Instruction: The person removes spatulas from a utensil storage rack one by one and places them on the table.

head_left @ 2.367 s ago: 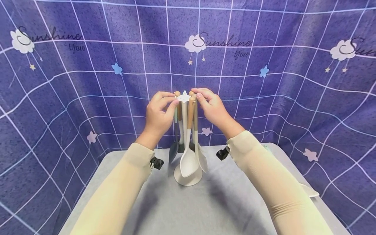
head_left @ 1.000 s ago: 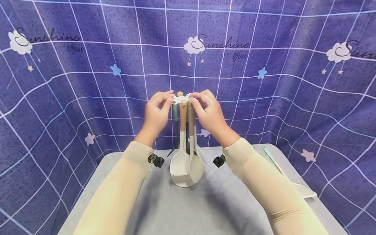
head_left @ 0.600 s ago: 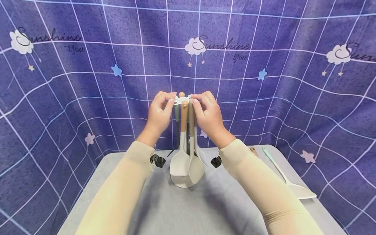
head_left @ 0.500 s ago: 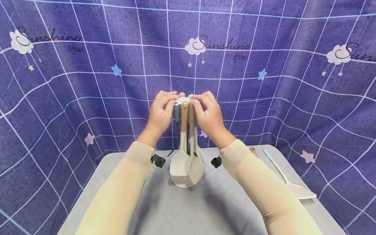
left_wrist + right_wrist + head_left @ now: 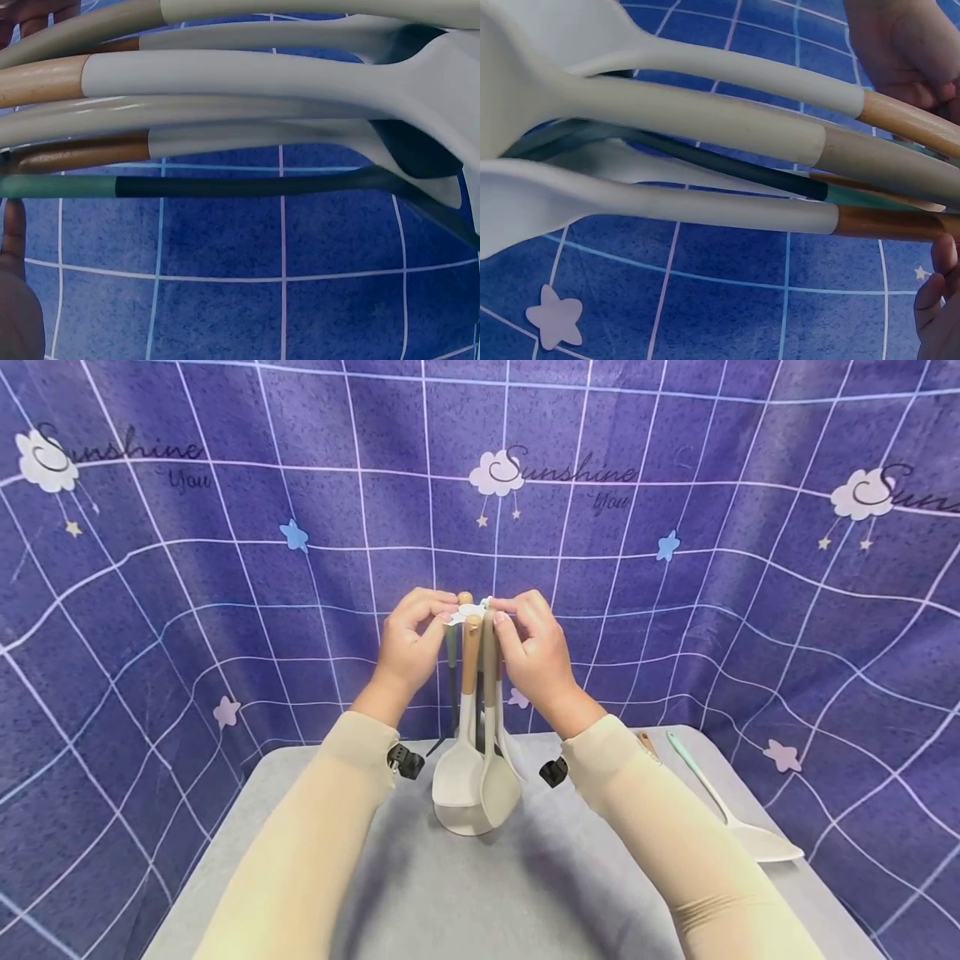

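Note:
A utensil rack with a white top (image 5: pixel 467 611) and round base (image 5: pixel 465 821) stands mid-table, hung with kitchen utensils. My left hand (image 5: pixel 411 635) pinches the rack top's left edge between thumb and fingers. Opposite, my right hand (image 5: pixel 536 639) pinches the right edge, its thumb beside a beige handle (image 5: pixel 490 656). A white turner (image 5: pixel 457 777) with a wooden handle hangs in front, next to a beige utensil head (image 5: pixel 501 793). Behind them hangs a dark utensil with a green handle (image 5: pixel 60 186). Both hands' fingertips are partly hidden.
On the grey table (image 5: pixel 450 902), at the right, lies a white utensil with a mint handle (image 5: pixel 697 770). A wooden handle end (image 5: pixel 647 742) shows beside my right sleeve, which hides the rest. A blue grid-patterned curtain (image 5: pixel 360 510) stands close behind the table.
Since 2.4 s ago the rack has turned, with a white turner now in front where a ladle hung. My left hand has shifted slightly right along the top since 1.0 s ago.

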`<state>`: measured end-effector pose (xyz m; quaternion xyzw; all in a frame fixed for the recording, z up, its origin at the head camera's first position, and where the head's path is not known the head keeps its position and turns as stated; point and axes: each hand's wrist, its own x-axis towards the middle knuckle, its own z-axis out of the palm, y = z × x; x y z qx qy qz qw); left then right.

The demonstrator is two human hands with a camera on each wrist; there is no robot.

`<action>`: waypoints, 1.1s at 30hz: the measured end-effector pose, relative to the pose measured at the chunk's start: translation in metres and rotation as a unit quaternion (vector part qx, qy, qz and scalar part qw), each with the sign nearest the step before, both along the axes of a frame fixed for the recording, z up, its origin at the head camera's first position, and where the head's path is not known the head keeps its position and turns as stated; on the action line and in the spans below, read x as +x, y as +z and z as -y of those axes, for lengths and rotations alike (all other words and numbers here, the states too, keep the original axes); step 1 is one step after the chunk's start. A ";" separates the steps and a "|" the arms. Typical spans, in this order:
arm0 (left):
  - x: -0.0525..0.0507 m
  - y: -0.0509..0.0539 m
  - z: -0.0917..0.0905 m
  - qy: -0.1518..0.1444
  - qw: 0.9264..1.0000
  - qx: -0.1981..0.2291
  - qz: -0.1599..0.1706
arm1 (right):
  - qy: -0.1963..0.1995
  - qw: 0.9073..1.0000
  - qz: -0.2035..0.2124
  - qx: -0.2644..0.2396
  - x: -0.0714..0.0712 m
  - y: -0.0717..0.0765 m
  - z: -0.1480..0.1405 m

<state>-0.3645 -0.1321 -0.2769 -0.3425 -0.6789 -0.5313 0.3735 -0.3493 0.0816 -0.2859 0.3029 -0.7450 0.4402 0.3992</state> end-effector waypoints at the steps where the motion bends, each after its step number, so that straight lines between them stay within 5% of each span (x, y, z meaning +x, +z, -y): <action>1: 0.001 0.001 0.002 0.002 1.000 -0.005 0.003 | 0.002 1.000 0.003 0.001 0.000 0.001 0.001; 10: -0.001 0.009 0.003 0.036 0.998 -0.041 -0.036 | 0.006 0.999 0.036 -0.029 0.012 0.002 0.004; 18: -0.002 0.004 0.006 0.049 0.998 -0.023 -0.043 | 0.009 0.998 0.034 -0.058 0.042 -0.014 0.010; 25: -0.005 0.000 0.003 0.059 0.996 -0.022 -0.059 | 0.005 0.995 0.103 0.005 0.063 -0.026 0.012; 33: -0.005 -0.002 0.004 0.055 0.997 -0.020 -0.046 | -0.009 0.989 0.126 0.075 0.076 -0.036 0.018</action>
